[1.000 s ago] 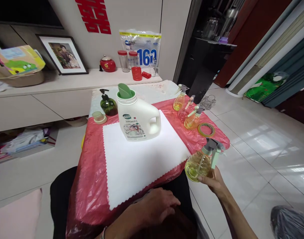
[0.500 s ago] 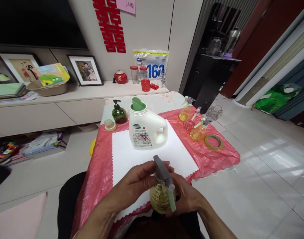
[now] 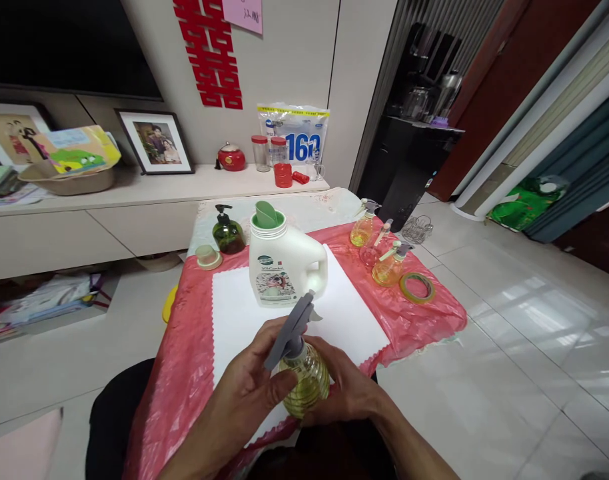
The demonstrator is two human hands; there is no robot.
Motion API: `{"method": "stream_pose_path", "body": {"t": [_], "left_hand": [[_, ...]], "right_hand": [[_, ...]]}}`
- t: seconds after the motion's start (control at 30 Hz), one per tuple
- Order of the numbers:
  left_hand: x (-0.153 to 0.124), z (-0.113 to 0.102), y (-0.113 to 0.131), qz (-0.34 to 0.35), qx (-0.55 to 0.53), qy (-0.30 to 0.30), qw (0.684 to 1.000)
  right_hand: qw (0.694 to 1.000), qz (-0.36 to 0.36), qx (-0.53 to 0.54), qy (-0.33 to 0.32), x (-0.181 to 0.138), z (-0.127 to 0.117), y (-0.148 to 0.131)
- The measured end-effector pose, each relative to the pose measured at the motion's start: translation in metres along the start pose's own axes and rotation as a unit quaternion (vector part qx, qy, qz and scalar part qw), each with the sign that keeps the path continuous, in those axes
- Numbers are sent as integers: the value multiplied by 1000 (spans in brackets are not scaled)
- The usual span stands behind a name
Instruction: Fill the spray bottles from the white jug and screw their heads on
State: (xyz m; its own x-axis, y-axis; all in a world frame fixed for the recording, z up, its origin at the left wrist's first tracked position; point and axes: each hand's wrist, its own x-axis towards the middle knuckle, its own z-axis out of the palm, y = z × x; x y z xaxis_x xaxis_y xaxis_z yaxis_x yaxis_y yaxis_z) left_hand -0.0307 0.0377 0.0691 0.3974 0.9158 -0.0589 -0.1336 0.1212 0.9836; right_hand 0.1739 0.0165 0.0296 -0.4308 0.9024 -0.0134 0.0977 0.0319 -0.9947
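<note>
Close to my body, both hands hold a clear ribbed spray bottle (image 3: 310, 390) with yellowish liquid and a grey trigger head. My left hand (image 3: 252, 380) grips it from the left, thumb on the bottle's shoulder and fingers behind the head, partly hidden. Around the body from the right wraps my right hand (image 3: 347, 390). The nozzle points away from me, up and right. Just beyond stands a large white jug (image 3: 277, 267), uncapped, with a green spout in its mouth. It rests on a white sheet (image 3: 234, 320) with scalloped edges.
A green pump bottle (image 3: 228, 235) and a pale cap (image 3: 207, 257) stand left of the jug. To the right are several spray bottles (image 3: 387, 267) and a tape roll (image 3: 417, 288). Red plastic (image 3: 184, 347) covers the table. Behind is a low cabinet (image 3: 144, 227).
The spray bottle has turned in my hands: its nozzle swung from pointing toward me to pointing away. My left thumb now presses the bottle's shoulder. The camera view has shifted slightly right.
</note>
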Motion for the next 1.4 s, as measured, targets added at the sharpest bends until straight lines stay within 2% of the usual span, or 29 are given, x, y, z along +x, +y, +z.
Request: {"method": "stream_pose_path", "body": {"t": [0.07,0.13,0.23,0.4,0.5,0.6,0.73,0.8,0.87,1.0,1.1,1.2,1.4], "left_hand": [[-3,-6,0,-18,-12,-24,999],[-3,-9,-1,-20,-24,-11,999],[1,-4,-5,23,-30,62,997],[0,21,-8,56,-48,219,973],[0,29,-6,80,-88,255,960],[3,21,3,83,-159,264,948],[5,-12,24,137,-299,337,882],[5,-30,23,145,-341,335,866],[6,-42,10,119,-361,309,872],[10,-52,-45,39,-370,240,896],[12,-56,-86,19,-374,212,903],[10,-62,-111,22,-382,200,902],[9,-74,-130,29,-406,190,893]], "right_hand": [[1000,-11,-15,1,1,-2,3],[999,-29,-35,6,1,-1,7],[996,-41,-70,25,3,2,12],[991,-30,-114,65,6,9,7],[987,-12,-130,91,7,11,6],[983,33,-140,117,2,10,14],[958,36,-199,203,-9,-11,26],[937,23,-245,249,-10,-30,22],[909,4,-304,287,-5,-53,9],[844,-63,-426,320,24,-95,-39],[788,-153,-517,297,52,-113,-79],[718,-235,-598,268,78,-121,-109],[619,-243,-716,210,112,-121,-140]]}}
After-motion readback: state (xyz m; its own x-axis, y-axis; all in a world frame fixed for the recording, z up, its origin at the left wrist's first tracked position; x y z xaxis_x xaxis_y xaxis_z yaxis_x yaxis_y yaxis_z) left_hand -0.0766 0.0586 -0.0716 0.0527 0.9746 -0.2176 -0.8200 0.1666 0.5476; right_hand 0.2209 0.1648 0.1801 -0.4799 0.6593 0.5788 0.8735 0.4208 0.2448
